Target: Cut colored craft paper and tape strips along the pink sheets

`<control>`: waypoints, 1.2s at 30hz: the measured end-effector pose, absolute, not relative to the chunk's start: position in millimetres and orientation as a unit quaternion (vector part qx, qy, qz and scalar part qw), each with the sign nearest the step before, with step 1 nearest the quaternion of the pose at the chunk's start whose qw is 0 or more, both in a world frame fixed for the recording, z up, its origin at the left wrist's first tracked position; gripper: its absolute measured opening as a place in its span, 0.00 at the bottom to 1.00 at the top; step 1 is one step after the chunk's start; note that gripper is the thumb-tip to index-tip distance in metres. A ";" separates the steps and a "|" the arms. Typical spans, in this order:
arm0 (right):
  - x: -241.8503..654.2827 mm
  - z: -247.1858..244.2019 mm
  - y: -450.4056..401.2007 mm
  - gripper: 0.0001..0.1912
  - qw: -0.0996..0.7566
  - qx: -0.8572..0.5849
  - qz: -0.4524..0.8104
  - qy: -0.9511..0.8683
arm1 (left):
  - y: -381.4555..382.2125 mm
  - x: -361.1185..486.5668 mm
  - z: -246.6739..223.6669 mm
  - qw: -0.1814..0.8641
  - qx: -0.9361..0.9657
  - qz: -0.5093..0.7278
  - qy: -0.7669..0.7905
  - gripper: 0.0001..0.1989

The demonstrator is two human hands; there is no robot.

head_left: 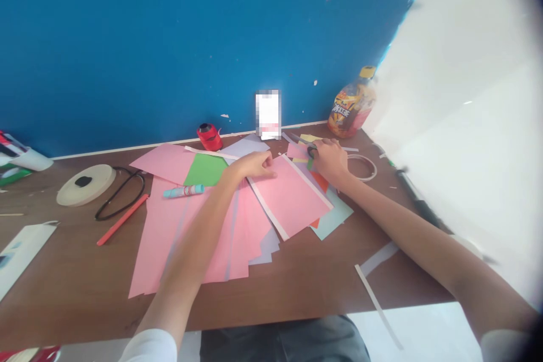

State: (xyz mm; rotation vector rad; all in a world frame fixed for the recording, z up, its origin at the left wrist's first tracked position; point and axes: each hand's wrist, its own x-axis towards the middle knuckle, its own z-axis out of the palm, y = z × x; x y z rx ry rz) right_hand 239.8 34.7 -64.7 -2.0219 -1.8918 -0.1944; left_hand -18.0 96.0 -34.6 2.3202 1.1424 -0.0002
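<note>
My left hand [250, 165] lies on a pink paper sheet with white strips along its edges [288, 198], its fingers together and pointing right. My right hand [331, 161] grips black-handled scissors [313, 151], with the blades pointing to the far left over a small pink paper piece [297, 150]. Fanned pink sheets [178, 237] spread beneath my left forearm. A green sheet [206, 169] and a blue-capped glue stick [183, 190] lie just left of my left hand. Light blue paper [333, 218] and orange paper [320, 182] show under the pink sheet's right side.
The brown table [68, 271] meets a blue wall [169, 39] at the back. A plastic drink bottle [351, 103], red object [209, 137], and blurred white card [268, 115] stand along it. A tape roll [86, 185], black cord [121, 192], and red pen [122, 219] lie left.
</note>
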 end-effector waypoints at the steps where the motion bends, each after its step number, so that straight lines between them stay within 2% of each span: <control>1: 240.2 -64.3 34.8 0.16 0.170 -0.720 -0.067 -0.669 | 94.6 -17.7 -33.0 0.269 0.863 -0.013 0.428 0.24; 7: 241.8 -58.7 35.2 0.16 0.088 -0.747 -0.054 -0.656 | 84.8 -14.1 -19.0 0.261 0.862 -0.079 0.427 0.25; 13: 244.5 -55.7 37.1 0.17 0.058 -0.754 -0.049 -0.652 | 81.3 -8.0 -19.9 0.274 0.869 -0.116 0.395 0.25; 17: 244.5 -55.1 36.9 0.19 0.048 -0.747 -0.049 -0.661 | 78.1 -4.1 -21.4 0.269 0.881 -0.108 0.374 0.24; 23: 244.4 -58.1 35.8 0.20 0.057 -0.745 -0.050 -0.663 | 80.9 -9.7 -17.6 0.310 0.872 -0.047 0.376 0.17; 26: 243.5 -61.5 35.5 0.20 0.066 -0.743 -0.063 -0.663 | 88.6 -25.6 -10.6 0.299 0.861 -0.017 0.412 0.17; 30: 241.1 -61.9 34.1 0.20 0.067 -0.743 -0.066 -0.662 | 94.4 -47.7 2.7 0.285 0.826 -0.060 0.482 0.19; 36: 242.1 -30.8 28.2 0.18 0.032 -0.751 -0.092 -0.653 | 90.5 -31.6 -8.4 0.257 0.851 -0.007 0.458 0.17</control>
